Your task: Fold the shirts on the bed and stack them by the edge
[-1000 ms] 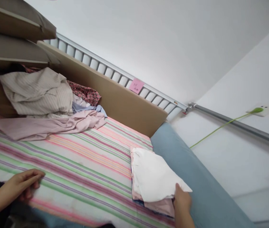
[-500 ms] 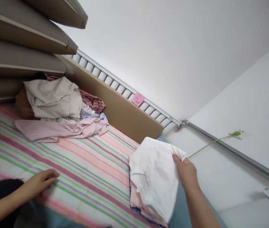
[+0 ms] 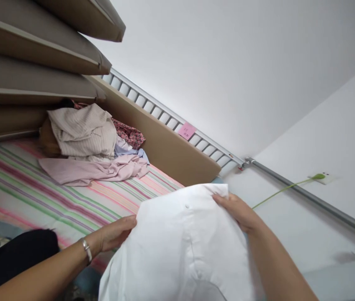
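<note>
A white buttoned shirt (image 3: 180, 246) is held up in front of me over the striped bed sheet (image 3: 23, 184). My left hand (image 3: 114, 232), with a bracelet on the wrist, grips the shirt's left edge. My right hand (image 3: 237, 211) grips its upper right edge. The shirt hides the folded stack it came from.
A pile of unfolded clothes (image 3: 86, 146) lies at the head of the bed beside stacked brown cushions (image 3: 33, 71) and a brown headboard (image 3: 165, 148). A metal rail (image 3: 171, 119) carries a pink sticky note (image 3: 186, 131). A green cable (image 3: 284, 190) runs to a wall socket.
My right hand lifted the white shirt off the folded stack and drew it toward me. My left hand left the sheet and took hold of the shirt's left edge.
</note>
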Demonstrator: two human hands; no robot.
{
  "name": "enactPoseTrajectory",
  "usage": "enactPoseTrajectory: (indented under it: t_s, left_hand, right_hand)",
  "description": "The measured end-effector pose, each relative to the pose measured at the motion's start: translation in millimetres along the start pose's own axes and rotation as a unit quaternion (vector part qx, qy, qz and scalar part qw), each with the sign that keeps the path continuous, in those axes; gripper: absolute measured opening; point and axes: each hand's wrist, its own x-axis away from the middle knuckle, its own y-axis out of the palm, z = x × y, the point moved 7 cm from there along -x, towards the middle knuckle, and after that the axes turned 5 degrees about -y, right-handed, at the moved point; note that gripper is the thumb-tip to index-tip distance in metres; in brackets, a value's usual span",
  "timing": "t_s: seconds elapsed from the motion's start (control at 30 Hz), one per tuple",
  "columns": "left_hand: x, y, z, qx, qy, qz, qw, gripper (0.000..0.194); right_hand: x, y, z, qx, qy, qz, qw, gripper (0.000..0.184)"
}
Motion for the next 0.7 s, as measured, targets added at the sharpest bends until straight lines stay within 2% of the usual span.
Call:
enactPoseTrajectory:
  t_s: [0.07,0.13,0.2,0.27,0.33,0.43,0.5,0.53,0.6,0.63,0.67,0.7]
  left_hand:
    - [17.8,-7.8,-8.4,0.055,-0.051,0.024,0.997,0.054]
    - [34.8,-24.5,-9.4,0.072,-0.072,0.083,0.991,0.049]
    - [48.1,-43.0,0.0,0.050,-0.050,0.153,0.986,0.044]
    - [58.9,-53.8,13.6,0.032,-0.026,0.211,0.977,0.041]
    - [69.0,-51.1,25.6,0.035,-0.033,0.236,0.971,0.038]
    - [86.2,-26.5,43.2,0.031,-0.074,0.206,0.975,0.039]
    - [98.4,-14.1,57.0,0.000,-0.104,0.187,0.977,0.040]
    - [103.0,-13.8,64.9,-0.025,-0.115,0.186,0.975,0.041]
    - [106.7,-29.7,81.9,-0.100,-0.127,0.214,0.963,0.043]
    - [106.6,-47.2,92.8,-0.158,-0.116,0.257,0.946,0.042]
    - [106.3,-68.7,105.0,-0.220,-0.093,0.315,0.919,0.040]
    - [107.0,-91.6,118.0,-0.288,-0.061,0.382,0.876,0.037]
  right_hand:
    - [-32.9,26.0,8.4,-0.013,-0.010,-0.023,1.000,0.052]
    - [-63.3,52.6,14.2,-0.018,-0.022,-0.045,0.999,0.048]
    - [-86.0,75.8,15.1,-0.017,-0.038,-0.067,0.997,0.046]
    - [-97.9,90.0,13.3,-0.006,-0.052,-0.077,0.996,0.046]
    - [-98.0,92.1,10.9,0.011,-0.062,-0.069,0.996,0.047]
    - [-78.0,80.1,11.0,0.033,-0.055,-0.047,0.997,0.047]
    - [-59.7,72.9,16.4,0.017,-0.020,-0.054,0.998,0.048]
    - [-52.6,72.2,21.4,0.000,0.009,-0.067,0.998,0.049]
    - [-48.9,76.9,34.1,-0.039,0.065,-0.095,0.993,0.051]
    - [-54.5,79.9,41.6,-0.048,0.083,-0.093,0.991,0.051]
    - [-65.1,82.0,49.8,-0.047,0.091,-0.072,0.992,0.049]
    - [-79.6,83.2,58.9,-0.037,0.089,-0.034,0.995,0.046]
